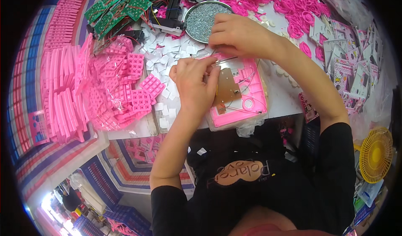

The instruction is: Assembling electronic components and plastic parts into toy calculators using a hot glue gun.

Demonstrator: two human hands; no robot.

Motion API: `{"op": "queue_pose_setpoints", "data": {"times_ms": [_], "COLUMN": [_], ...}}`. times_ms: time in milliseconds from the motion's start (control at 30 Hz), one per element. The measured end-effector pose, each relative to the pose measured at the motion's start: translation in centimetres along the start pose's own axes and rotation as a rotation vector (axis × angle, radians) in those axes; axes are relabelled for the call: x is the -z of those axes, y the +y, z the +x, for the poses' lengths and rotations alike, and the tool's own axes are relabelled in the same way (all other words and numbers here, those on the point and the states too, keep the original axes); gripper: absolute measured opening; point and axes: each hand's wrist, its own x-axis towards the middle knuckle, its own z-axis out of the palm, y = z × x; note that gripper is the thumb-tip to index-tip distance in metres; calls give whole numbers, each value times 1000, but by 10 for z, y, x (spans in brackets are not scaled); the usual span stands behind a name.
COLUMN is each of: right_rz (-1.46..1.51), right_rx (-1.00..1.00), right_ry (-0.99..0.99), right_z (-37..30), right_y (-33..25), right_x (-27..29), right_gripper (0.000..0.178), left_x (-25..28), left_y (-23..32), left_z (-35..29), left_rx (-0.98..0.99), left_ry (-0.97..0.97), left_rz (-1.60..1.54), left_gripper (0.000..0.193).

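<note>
A pink plastic casing (228, 119) lies open side up in front of me, over clear plastic wrap. Inside it sit a brown circuit board (226, 85), thin wires and a silvery metal strip (230, 63) near the far edge. My left hand (190, 83) grips the casing's left side, thumb by the board and fingers curled at the far left corner. Over the far edge, beside a round dish (185, 31) of small metal screws (205, 20), my right hand (238, 35) has its fingers drawn together and pointing down. Whatever they pinch is hidden.
Pink keypads (136, 83) in a bag and stacked pink plastic parts (63, 85) lie left. White paper squares (161, 62) are scattered nearby. Green circuit boards (121, 10) sit far left, pink loops (293, 16) far right, printed panels (349, 64) right. A yellow fan (376, 154) stands lower right.
</note>
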Motion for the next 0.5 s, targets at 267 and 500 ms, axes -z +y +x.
{"op": "queue_pose_setpoints", "data": {"times_ms": [267, 500], "right_rz": [278, -353], "right_rx": [-390, -180], "right_ry": [32, -112], "right_z": [-33, -44], "right_y": [-39, -96], "right_x": [9, 1], "right_gripper": [10, 15], "left_x": [-1, 5], "left_y": [-3, 4], "left_z": [4, 16], "left_rx": [-14, -81], "left_ry": [-27, -142], "left_rz": [-73, 19], "left_gripper": [8, 6]}}
